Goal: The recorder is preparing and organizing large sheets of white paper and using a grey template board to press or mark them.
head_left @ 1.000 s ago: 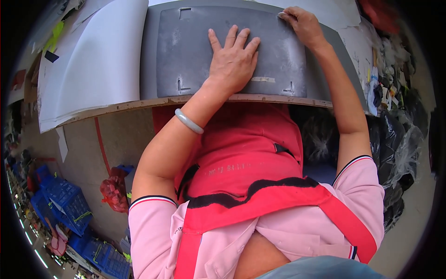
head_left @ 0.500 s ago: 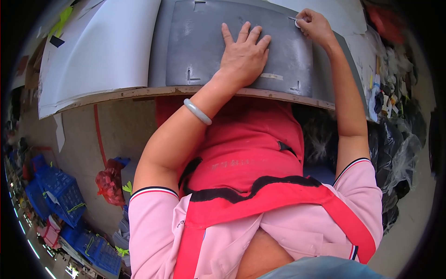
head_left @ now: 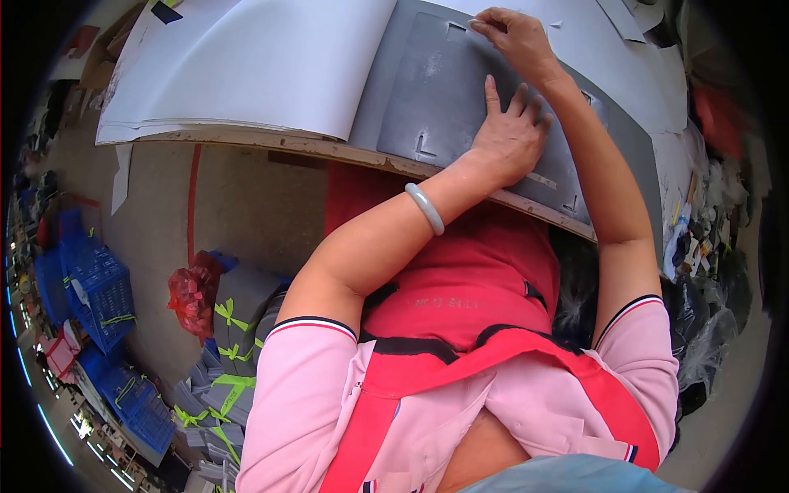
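My left hand (head_left: 511, 146) lies on a dark grey flat template (head_left: 448, 99), fingers apart, pressing near its middle. The template has L-shaped corner slots with whitish smudges around them, plus a pale strip near its near edge. It rests on a larger grey sheet (head_left: 376, 111). At the far edge, beside the upper left slot, my right hand (head_left: 516, 39) is closed in a pinch. A small whitish piece (head_left: 473, 24) shows at its fingertips; its kind is too small to tell. My right forearm covers part of the template's right side.
Large white sheets (head_left: 246, 66) curl up on the table's left. More white sheets (head_left: 629, 78) lie at the far right. Clear and black plastic bags (head_left: 699, 316) crowd the right side. Blue crates (head_left: 99, 287), a red bag (head_left: 195, 296) and tied grey bundles (head_left: 234, 329) stand on the left.
My right hand has moved left along the template's far edge, from its upper right corner to the upper left slot. My left hand stays on the template. The whole view has turned.
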The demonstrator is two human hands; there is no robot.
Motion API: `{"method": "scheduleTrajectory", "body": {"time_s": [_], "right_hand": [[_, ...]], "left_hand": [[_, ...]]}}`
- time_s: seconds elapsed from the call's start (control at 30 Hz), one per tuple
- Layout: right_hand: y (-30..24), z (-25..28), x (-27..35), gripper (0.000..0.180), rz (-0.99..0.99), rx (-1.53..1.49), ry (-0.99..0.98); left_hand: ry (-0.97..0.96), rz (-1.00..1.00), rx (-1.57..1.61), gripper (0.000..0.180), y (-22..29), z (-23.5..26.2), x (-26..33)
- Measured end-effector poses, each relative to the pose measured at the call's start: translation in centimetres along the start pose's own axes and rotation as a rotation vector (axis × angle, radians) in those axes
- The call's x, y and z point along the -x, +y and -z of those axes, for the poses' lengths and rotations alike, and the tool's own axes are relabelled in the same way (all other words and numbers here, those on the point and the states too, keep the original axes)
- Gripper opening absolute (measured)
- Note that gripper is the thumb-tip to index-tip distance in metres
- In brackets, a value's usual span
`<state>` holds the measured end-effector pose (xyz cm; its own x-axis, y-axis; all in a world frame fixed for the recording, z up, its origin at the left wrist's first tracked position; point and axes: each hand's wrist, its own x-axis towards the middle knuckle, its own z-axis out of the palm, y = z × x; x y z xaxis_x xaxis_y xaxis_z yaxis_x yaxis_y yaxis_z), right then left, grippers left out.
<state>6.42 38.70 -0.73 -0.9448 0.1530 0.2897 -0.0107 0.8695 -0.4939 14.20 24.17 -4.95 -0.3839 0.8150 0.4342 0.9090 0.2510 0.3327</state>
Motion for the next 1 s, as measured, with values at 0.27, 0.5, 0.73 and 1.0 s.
{"method": "scheduleTrajectory", "body": {"time_s": [0.27,0.5,0.73,1.0], "right_hand": [[-4.5,-1.4,-3.0,0.017,0.058,0.141,-0.085],[-3.7,-0.8,-2.9,0.017,-0.146,0.088,-0.132],[-5.4,-2.3,-3.2,0.014,-0.529,-0.252,-0.111],[-3.2,-1.7,1.0,0.022,-0.429,-0.364,-0.210]], "left_hand": [[0.007,0.005,0.029,0.039,-0.5,0.0,0.2],[0.057,0.006,0.022,0.035,-0.4,-0.7,0.1],[0.078,-0.010,-0.004,0.036,-0.6,-0.2,0.3],[0.046,-0.011,0.017,0.034,-0.3,-0.6,0.2]]}}
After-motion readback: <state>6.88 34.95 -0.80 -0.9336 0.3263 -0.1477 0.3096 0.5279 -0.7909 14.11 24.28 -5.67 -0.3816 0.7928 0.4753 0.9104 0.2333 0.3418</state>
